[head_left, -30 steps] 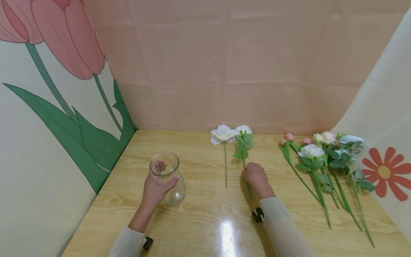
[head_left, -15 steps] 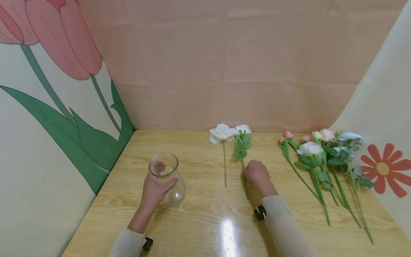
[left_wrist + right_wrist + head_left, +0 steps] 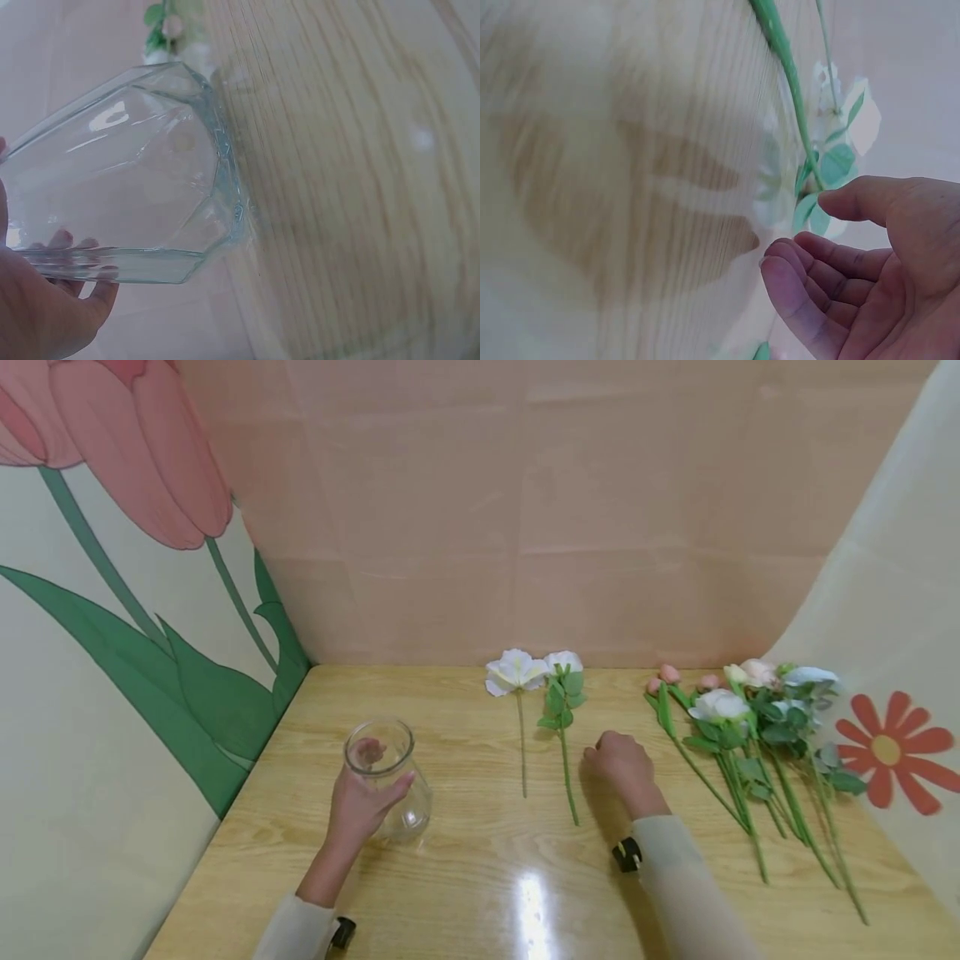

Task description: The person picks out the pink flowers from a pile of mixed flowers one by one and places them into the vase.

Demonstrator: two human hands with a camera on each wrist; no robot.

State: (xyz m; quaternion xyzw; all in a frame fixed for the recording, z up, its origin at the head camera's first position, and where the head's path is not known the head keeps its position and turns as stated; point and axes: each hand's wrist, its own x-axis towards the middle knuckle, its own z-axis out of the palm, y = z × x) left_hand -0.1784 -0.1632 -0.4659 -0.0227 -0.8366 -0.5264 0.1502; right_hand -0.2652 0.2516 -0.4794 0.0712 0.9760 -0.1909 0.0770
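Note:
My left hand (image 3: 358,806) grips a clear glass vase (image 3: 412,814) round its upper part. In the left wrist view the faceted vase (image 3: 127,172) stands with its thick base at the table, fingers showing through the glass. To the right, my right hand (image 3: 624,770) holds nothing, just beside the stem of a white flower with green leaves (image 3: 565,693). In the right wrist view its thumb (image 3: 855,201) is apart from the loosely bent fingers. A second white flower (image 3: 516,673) on a thin stem lies parallel, on the left.
A bunch of artificial flowers lies at the right of the wooden table (image 3: 465,877), with pink tulips (image 3: 669,675), a white bloom (image 3: 718,705) and a pale blue one (image 3: 810,676). A pink backdrop (image 3: 525,527) rises behind, and printed cloths flank both sides.
My right hand has let go of the leafy white flower's stem and moved a little to the right. The flower now lies on the table. My left hand keeps its grip on the vase.

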